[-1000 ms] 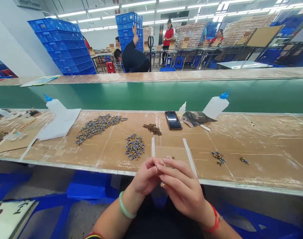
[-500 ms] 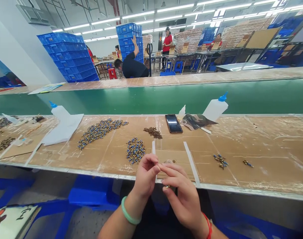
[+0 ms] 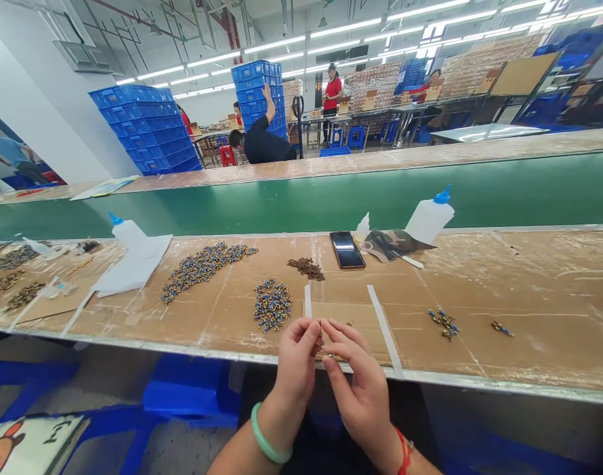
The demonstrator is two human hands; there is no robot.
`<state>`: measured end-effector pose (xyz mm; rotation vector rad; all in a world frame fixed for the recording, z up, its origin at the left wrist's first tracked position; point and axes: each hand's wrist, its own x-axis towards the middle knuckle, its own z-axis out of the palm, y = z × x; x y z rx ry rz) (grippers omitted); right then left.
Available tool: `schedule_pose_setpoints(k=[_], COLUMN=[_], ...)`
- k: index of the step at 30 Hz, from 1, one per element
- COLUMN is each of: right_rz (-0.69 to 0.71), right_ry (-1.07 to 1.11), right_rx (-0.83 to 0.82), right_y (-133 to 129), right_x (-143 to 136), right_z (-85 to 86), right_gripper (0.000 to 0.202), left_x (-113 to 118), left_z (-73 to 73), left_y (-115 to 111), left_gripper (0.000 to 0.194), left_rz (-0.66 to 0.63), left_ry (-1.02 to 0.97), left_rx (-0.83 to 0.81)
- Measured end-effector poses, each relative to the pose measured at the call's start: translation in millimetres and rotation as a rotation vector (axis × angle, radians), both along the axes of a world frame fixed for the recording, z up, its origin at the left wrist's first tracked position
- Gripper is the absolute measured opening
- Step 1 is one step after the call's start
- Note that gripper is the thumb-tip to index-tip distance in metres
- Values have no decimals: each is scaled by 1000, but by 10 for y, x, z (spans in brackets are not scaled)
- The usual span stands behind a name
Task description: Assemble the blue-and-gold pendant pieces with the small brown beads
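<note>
My left hand (image 3: 297, 359), with a pale green bangle at the wrist, is closed in a pinch in front of the table edge. What its fingertips hold is hidden. Touching it at the fingertips is my right hand (image 3: 355, 373), a red cord on its wrist. Between its thumb and a finger shows a glint of a small brass-coloured part (image 3: 330, 356), mostly covered. Beyond my hands lie a pile of small blue-and-brass parts (image 3: 272, 305) and a smaller heap of brown bits (image 3: 306, 268). Several blue-and-brass pieces (image 3: 444, 323) and a single one (image 3: 502, 328) lie to the right.
A phone (image 3: 348, 250), a small dropper bottle (image 3: 363, 227) and a white bottle with a blue cap (image 3: 430, 221) stand or lie at the back. A larger parts pile (image 3: 202, 267) and white paper (image 3: 133, 267) are left. White tape strips (image 3: 384, 330) mark the cardboard-covered table.
My fingertips have drawn closer together, and my left hand has turned slightly more upright. The view has shifted a little. The loose parts lie as before.
</note>
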<state>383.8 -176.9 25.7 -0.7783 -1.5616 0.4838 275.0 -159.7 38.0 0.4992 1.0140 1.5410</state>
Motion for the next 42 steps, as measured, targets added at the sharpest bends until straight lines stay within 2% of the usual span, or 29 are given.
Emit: schedule_pose_setpoints(k=[5, 12, 15, 21, 31, 33, 36, 39, 42], right_rz=[-13, -31, -32, -27, 24, 41, 29, 23, 38], right_ry=[-17, -72, -85, -55, -27, -15, 49, 181, 372], right_rx=[24, 40, 26, 4, -31, -29, -71, -212, -387], right_y=[-8, -14, -23, -42, -38, -13, 28, 64, 88], right_x=[-9, -31, -22, -17, 48, 77, 136, 213, 279], right_z=[-20, -72, -93, -103, -63, -50, -50, -64, -91], right_gripper=[15, 15, 14, 12, 12, 13, 10, 9, 15], left_x=[-17, -9, -41, -159, -358, -366, -347, -319, -301], left_z=[16, -31, -28, -20, -89, -120, -105, 14, 156], left_y=[52, 31, 25, 49, 124, 145, 195, 239, 248], left_gripper=[60, 60, 59, 46, 46, 45, 47, 46, 43], left_rz=[-25, 56, 26, -37, -188, -206, -299, -375, -400], left_ry=[-40, 127, 192, 407, 428, 348, 41, -242, -372], left_rx=[-26, -3, 14, 148, 256, 270, 253, 231, 216])
